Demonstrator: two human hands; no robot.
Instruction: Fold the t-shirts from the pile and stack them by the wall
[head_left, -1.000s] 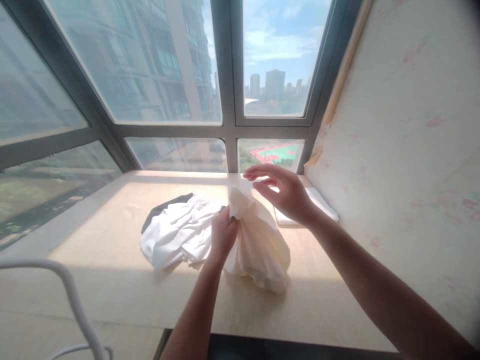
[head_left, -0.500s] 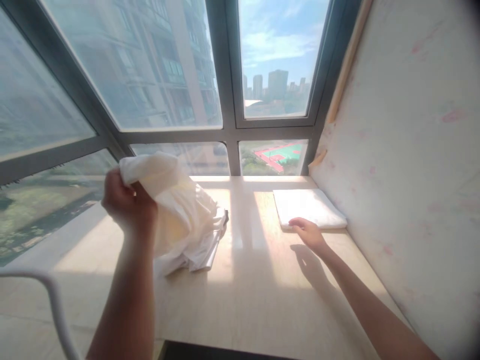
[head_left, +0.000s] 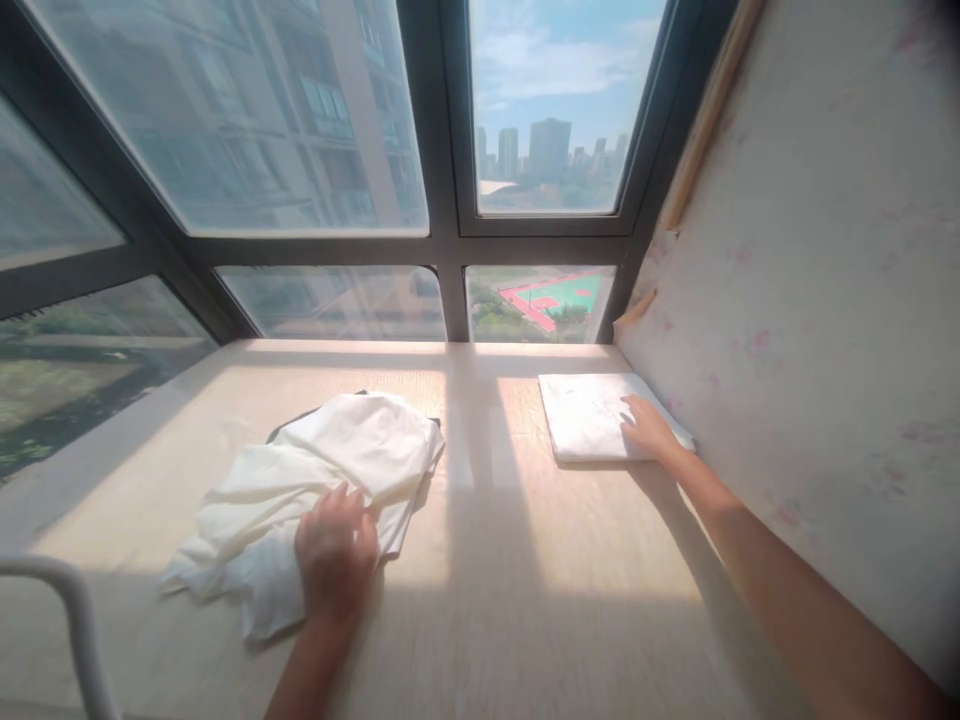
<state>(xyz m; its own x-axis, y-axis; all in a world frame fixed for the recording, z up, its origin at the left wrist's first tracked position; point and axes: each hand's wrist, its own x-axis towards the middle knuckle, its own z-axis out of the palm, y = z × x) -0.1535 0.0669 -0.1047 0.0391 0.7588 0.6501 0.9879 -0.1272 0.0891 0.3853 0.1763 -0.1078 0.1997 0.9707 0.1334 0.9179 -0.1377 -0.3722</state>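
A crumpled white garment (head_left: 300, 455) lies spread on the left part of the wooden surface, its exact kind unclear, with a dark edge peeking out behind and beside it. My left hand (head_left: 337, 550) rests on its near side, fingers loosely bent and apart, not gripping the cloth. Over to the right, a neatly folded white cloth (head_left: 577, 415) lies flat close to the wall. My right hand (head_left: 649, 428) touches the top of its right half with fingers stretched out.
The pale wooden surface (head_left: 495, 540) reaches back to dark-framed windows (head_left: 450, 240). A papered wall (head_left: 825, 350) bounds the right side. At the lower left a curved white tube (head_left: 79, 620) stands near the surface's front.
My left hand has let go of the lifted white garment, which now lies flatter, and rests on it. My right hand has moved from the folded cloth's front edge onto its top.
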